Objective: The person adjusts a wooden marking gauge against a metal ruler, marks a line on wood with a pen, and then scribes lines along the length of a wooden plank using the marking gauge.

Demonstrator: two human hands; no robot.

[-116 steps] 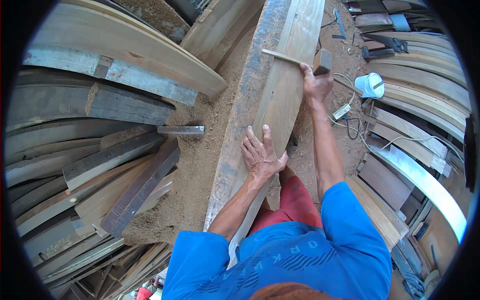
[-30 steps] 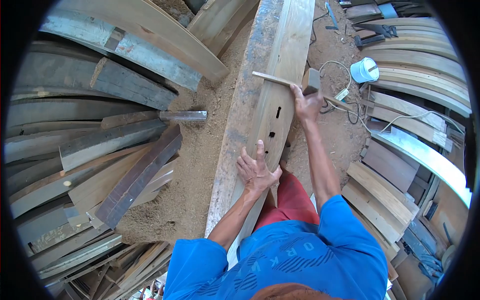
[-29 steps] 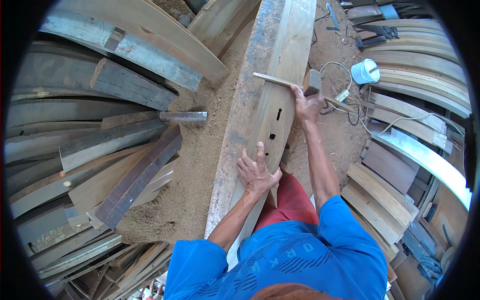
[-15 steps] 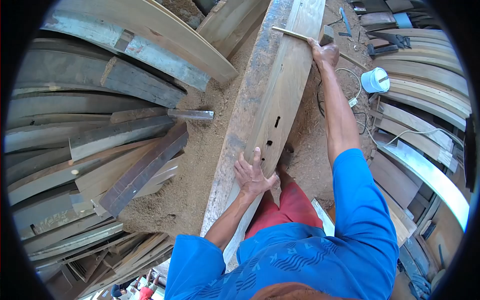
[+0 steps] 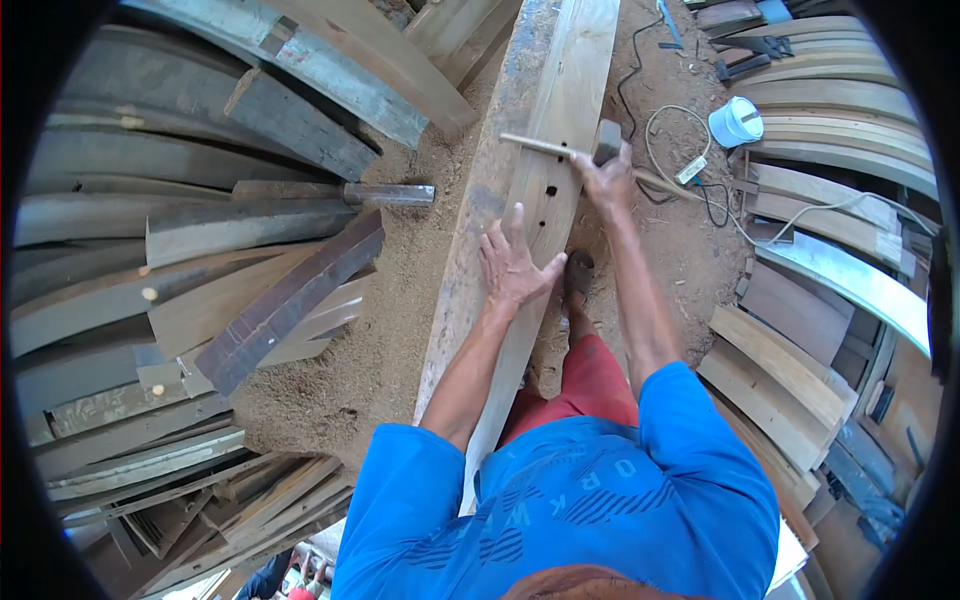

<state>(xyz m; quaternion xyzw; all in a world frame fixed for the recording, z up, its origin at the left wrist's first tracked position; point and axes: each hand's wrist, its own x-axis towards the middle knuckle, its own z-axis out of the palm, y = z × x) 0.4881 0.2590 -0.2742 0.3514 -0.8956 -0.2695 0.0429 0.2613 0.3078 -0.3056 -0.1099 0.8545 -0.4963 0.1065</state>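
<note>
A long pale wooden plank [image 5: 575,85] lies lengthwise on a worn workbench beam [image 5: 455,285]. Several dark cut holes [image 5: 551,190] show near its middle. My left hand [image 5: 513,268] rests flat on the plank below the holes, fingers spread and thumb over the right edge. In my right hand [image 5: 608,182] is a wooden marking gauge [image 5: 535,145]; its thin stem crosses the plank by the uppermost hole, and its dark block [image 5: 607,142] sits at the plank's right edge. My fingers close around the gauge near that block.
Stacked boards [image 5: 190,240] fill the left side, and more boards [image 5: 830,95] are piled at right. A white bucket [image 5: 735,122], a power strip [image 5: 690,170] with cords and a blue-handled tool [image 5: 670,25] are on the sawdust-covered ground. People are partly visible at bottom left.
My right hand has drawn the marking gauge along the plank toward my body, from beyond the holes to beside them. My left hand stays on the plank; the view has shifted.
</note>
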